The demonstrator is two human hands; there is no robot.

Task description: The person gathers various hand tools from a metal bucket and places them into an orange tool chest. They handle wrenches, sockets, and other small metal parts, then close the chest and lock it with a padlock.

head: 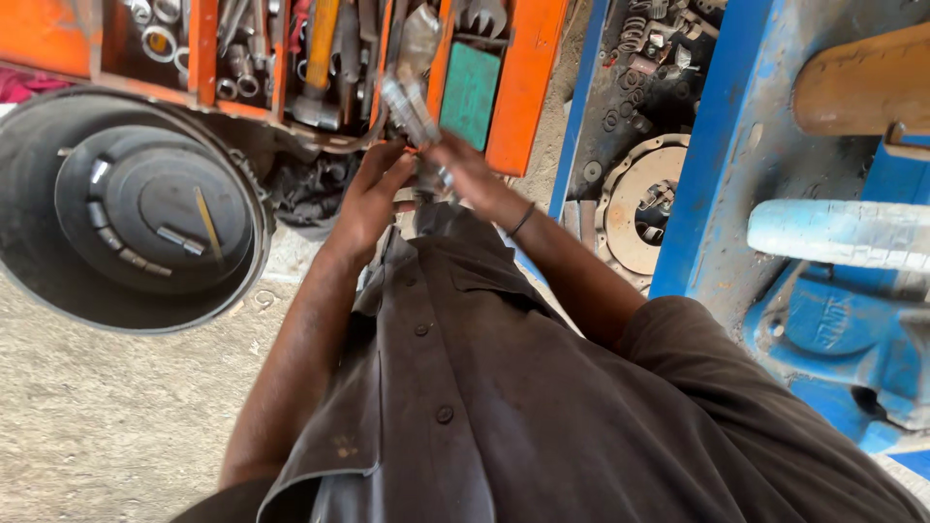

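Both hands grip a long metal part over an orange toolbox.

The metal part, blurred, has its long axis tilted: the upper end points up and left toward the toolbox, the lower end sits between the hands. The left hand wraps it from the left and the right hand closes on it from the right, fingers curled round it. Behind, the orange toolbox holds sockets, rings and wrenches in its compartments, plus a green flat piece. To the left, a black round tub holds a dark round part. A blue vise stands at right.
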